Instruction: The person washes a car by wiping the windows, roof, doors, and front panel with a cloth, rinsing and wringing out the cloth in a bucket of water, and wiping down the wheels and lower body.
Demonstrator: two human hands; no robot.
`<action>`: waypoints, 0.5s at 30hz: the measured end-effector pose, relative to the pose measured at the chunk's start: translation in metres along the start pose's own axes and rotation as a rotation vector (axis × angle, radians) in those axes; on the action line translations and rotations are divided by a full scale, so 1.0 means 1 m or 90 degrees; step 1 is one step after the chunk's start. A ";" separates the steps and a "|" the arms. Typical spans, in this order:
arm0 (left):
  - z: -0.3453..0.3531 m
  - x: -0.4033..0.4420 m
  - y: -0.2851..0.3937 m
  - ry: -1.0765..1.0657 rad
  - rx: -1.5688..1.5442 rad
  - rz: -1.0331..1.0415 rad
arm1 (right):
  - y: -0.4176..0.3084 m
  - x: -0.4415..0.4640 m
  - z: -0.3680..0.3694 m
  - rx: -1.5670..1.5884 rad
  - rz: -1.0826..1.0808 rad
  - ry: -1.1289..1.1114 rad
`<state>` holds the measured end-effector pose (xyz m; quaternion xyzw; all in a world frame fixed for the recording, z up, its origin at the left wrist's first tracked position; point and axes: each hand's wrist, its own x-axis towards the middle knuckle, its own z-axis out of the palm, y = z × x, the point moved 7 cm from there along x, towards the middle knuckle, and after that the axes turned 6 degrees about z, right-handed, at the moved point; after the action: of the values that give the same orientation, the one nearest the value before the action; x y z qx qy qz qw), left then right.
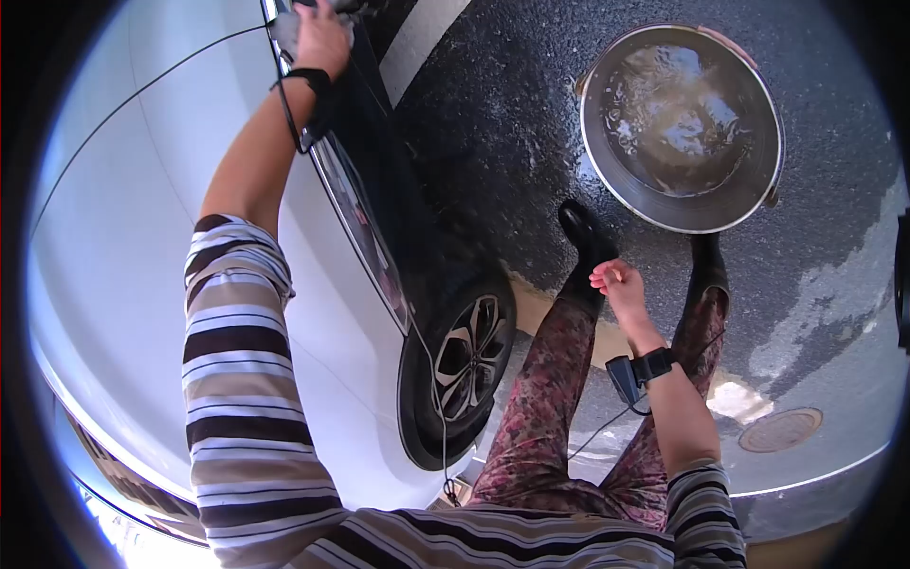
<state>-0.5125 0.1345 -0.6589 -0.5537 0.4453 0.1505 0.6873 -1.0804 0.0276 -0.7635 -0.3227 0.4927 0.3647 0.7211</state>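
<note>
At the upper left, my left hand (324, 43) is closed on a grey cloth (287, 30). It presses the cloth against the lower side of a white car (142, 190), by the shiny trim strip. Part of the cloth is hidden under the fingers. My right hand (621, 289) hangs in front of my legs, loosely curled and holding nothing that I can see. Beyond it stands a large metal bucket (607, 175) with cloudy, rippling water (678, 114) inside.
The car's front wheel (469, 356) is close to my left leg. Wet dark asphalt (493, 133) lies around my black boots (583, 237), with a white painted line (417, 43) at the top. A round cover (780, 430) is set in the ground at right. Thin cables run from both wrist straps.
</note>
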 end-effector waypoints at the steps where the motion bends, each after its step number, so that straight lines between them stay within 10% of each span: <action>1: -0.005 0.006 -0.022 0.051 -0.030 -0.067 | 0.001 0.001 0.002 0.003 -0.023 -0.010; 15: 0.022 -0.024 0.112 -0.096 -0.037 0.218 | 0.027 0.007 0.014 -0.019 0.000 -0.053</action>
<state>-0.5943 0.1988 -0.7109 -0.4767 0.4758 0.3189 0.6669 -1.0945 0.0549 -0.7687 -0.3178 0.4570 0.3850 0.7362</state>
